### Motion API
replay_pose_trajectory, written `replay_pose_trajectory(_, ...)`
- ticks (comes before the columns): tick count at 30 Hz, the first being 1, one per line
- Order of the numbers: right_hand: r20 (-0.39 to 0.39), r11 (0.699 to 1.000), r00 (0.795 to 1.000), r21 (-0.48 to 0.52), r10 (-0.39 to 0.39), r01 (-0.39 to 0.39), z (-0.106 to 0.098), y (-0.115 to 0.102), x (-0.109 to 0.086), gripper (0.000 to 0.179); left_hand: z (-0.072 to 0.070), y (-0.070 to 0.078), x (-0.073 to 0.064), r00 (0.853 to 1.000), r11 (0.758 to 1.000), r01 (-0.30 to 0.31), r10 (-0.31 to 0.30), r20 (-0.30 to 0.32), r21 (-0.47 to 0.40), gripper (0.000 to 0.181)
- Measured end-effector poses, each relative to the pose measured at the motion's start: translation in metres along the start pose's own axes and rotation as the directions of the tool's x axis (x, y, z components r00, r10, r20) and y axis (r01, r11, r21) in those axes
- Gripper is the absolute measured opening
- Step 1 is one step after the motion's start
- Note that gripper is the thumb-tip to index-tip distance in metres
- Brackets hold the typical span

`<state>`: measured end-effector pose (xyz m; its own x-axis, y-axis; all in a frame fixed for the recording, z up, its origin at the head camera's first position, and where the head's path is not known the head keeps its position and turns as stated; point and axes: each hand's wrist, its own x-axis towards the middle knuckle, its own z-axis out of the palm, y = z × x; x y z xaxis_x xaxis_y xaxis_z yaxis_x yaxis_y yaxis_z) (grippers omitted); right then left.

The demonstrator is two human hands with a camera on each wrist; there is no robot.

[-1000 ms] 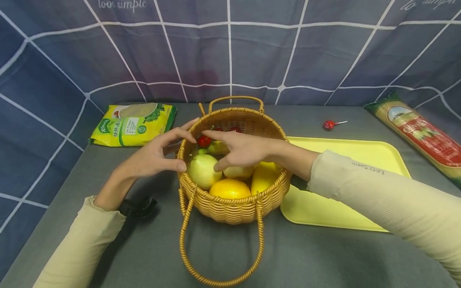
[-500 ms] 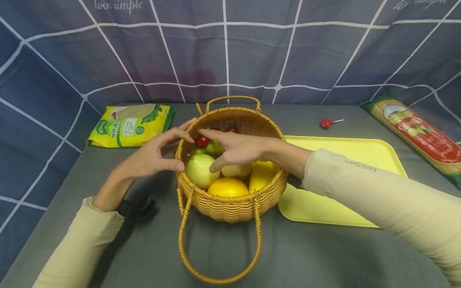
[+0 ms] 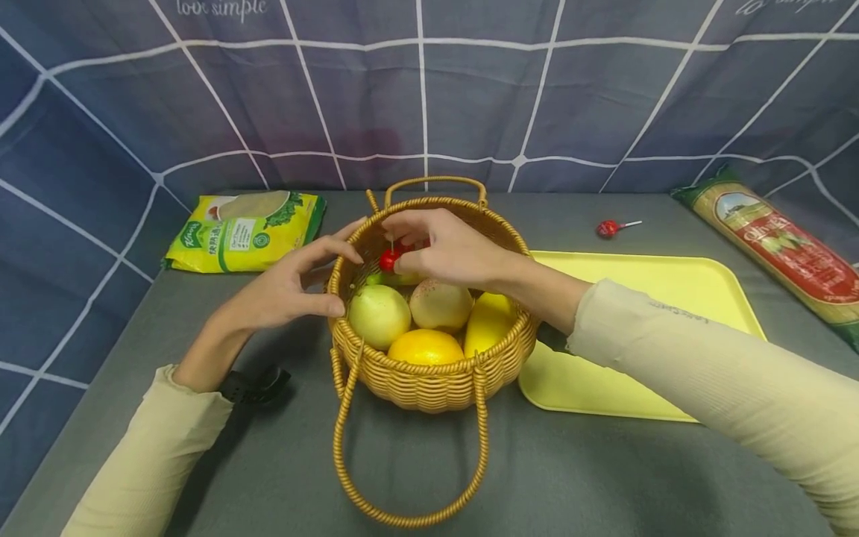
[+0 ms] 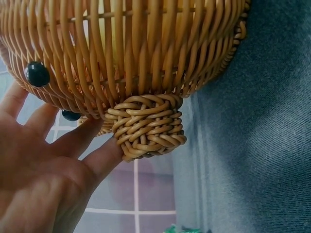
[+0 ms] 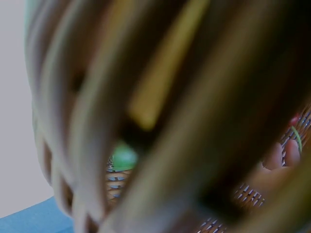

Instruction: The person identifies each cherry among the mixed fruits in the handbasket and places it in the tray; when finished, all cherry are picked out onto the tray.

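A wicker basket [image 3: 429,388] full of fruit stands in the middle of the table. My left hand [image 3: 295,287] rests on its left side, fingers and thumb spread at the rim; in the left wrist view they touch the weave around a woven knob [image 4: 146,127]. Inside the basket, my right hand [image 3: 446,250] pinches a red cherry [image 3: 388,260] with a thin green stem. Near it lie a pale green round fruit [image 3: 379,317], a speckled beige fruit [image 3: 441,304], a lemon [image 3: 426,348] and a longer yellow fruit [image 3: 492,324]. The right wrist view is mostly blocked by blurred wicker.
A yellow tray [image 3: 644,298] lies right of the basket, under the right forearm. Behind it are a lollipop [image 3: 609,229] and a spaghetti bag [image 3: 778,246]. A yellow Knorr packet [image 3: 244,231] lies back left. One basket handle [image 3: 409,522] hangs forward.
My right hand has drawn back and up from over the fruit and its fingers have closed on the cherry, which has shifted slightly right. The speckled fruit is uncovered. My left hand stays put.
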<state>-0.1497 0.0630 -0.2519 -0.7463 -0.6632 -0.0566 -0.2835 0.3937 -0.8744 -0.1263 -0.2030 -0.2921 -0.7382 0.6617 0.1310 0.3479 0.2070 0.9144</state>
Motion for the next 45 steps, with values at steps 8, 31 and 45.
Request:
replay_pose_trajectory(8,0.078,0.996,0.996,-0.076,0.050,-0.044,0.0027,0.0027,0.0010,0.048,-0.0002,-0.0015,-0.0005,1.000,1.000,-0.016,0.016,0.011,-0.012,0.050)
replay_pose_trajectory(31,0.266,0.952,0.964,-0.288,-0.022,0.101,0.0066,0.0068,0.0023,0.054,-0.0012,-0.0016,-0.0005,1.000,1.000,-0.012,0.012,0.019,-0.014,0.051)
replay_pose_trajectory(45,0.238,0.932,0.970,-0.338,-0.055,0.136,0.0053,0.0082,0.0049,0.034,-0.0007,-0.0007,-0.0013,1.000,1.000,0.005,-0.005,0.010,-0.009,0.048)
